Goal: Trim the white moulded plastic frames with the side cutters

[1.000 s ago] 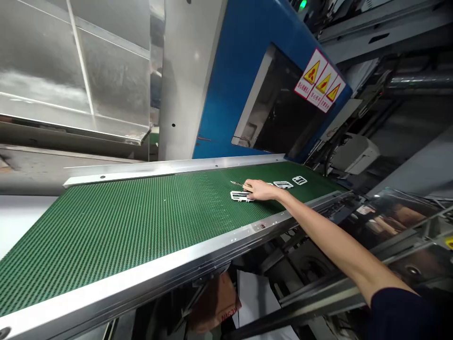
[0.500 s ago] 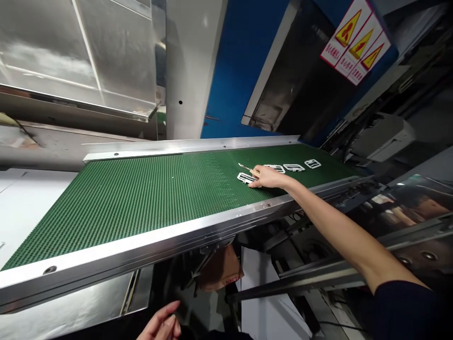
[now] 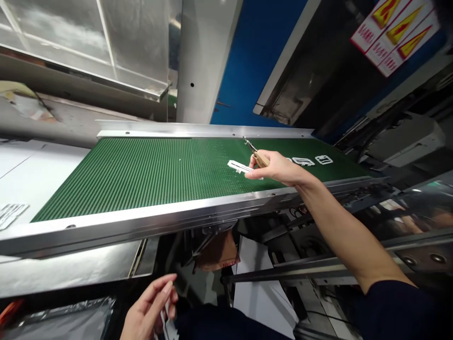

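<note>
Over the green conveyor belt (image 3: 152, 174), my right hand (image 3: 278, 167) is closed around small nippers (image 3: 260, 157) with tan handles and metal jaws pointing up and left. The same hand pinches a white plastic frame (image 3: 239, 166), seen nearly edge-on, between thumb and fingers. Two more slotted white frames, a nearer one (image 3: 303, 162) and a farther one (image 3: 323, 159), lie on the belt beyond this hand, which partly hides another. Low in the view, my left hand (image 3: 150, 302) is closed, thumb against fingers, on a pale plastic piece (image 3: 170, 328) that is mostly hidden.
Metal rails (image 3: 198, 204) edge the belt. Behind it stands a blue machine (image 3: 244, 66) with a warning sign (image 3: 396, 35). A white surface (image 3: 42, 163) at left bears another slotted white part (image 3: 12, 215). Below are a brown bag (image 3: 219, 252) and a plastic bag (image 3: 85, 321).
My right hand has lifted the white frame off the belt and tilted it. My left hand shows more, with the pale piece now visible. The whole view has shifted.
</note>
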A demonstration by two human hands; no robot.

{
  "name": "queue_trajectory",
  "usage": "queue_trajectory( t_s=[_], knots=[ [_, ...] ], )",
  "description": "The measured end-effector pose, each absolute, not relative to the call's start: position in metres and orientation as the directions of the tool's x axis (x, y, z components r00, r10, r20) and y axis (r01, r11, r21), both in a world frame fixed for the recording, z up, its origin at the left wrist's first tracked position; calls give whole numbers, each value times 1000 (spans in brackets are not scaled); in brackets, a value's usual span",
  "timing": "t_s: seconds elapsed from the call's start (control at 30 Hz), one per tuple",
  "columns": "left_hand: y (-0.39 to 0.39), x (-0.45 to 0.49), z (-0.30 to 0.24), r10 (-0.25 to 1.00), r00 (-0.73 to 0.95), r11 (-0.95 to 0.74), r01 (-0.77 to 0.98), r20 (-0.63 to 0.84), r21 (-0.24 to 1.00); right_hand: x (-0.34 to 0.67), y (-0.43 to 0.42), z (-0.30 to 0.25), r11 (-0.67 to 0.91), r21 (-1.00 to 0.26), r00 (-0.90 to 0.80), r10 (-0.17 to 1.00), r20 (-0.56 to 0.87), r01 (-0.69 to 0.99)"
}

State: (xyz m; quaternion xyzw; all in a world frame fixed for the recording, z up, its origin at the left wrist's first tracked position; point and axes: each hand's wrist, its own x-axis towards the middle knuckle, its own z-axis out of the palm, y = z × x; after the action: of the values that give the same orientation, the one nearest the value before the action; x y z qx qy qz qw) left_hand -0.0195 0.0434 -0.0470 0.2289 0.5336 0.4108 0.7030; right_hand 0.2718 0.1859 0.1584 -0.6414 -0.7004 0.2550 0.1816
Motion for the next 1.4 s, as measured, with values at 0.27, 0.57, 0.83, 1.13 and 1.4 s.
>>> queue_trajectory(
  t_s=[0.27, 0.57, 0.83, 1.13, 1.4],
  knots=[
    [46, -49, -8, 796, 366, 601, -385, -482, 700, 154, 111, 111, 408, -667, -745, 569, -349, 624],
    [-4, -52, -45, 826, -139, 464, -383, -547, 799, 135, 82, 5, 46, -872, -464, 860, -214, 487],
    [-24, -36, -58, 785, -284, 407, -434, -551, 804, 117, 51, -49, -278, -950, -305, 901, -308, 140],
    [-29, -27, -57, 789, -250, 404, -478, -562, 780, 118, 42, -52, -254, -946, -300, 904, -306, 201],
    [-31, -25, -59, 796, -237, 406, -473, -556, 782, 118, 38, -53, -255, -948, -289, 908, -303, 193]
  ],
)
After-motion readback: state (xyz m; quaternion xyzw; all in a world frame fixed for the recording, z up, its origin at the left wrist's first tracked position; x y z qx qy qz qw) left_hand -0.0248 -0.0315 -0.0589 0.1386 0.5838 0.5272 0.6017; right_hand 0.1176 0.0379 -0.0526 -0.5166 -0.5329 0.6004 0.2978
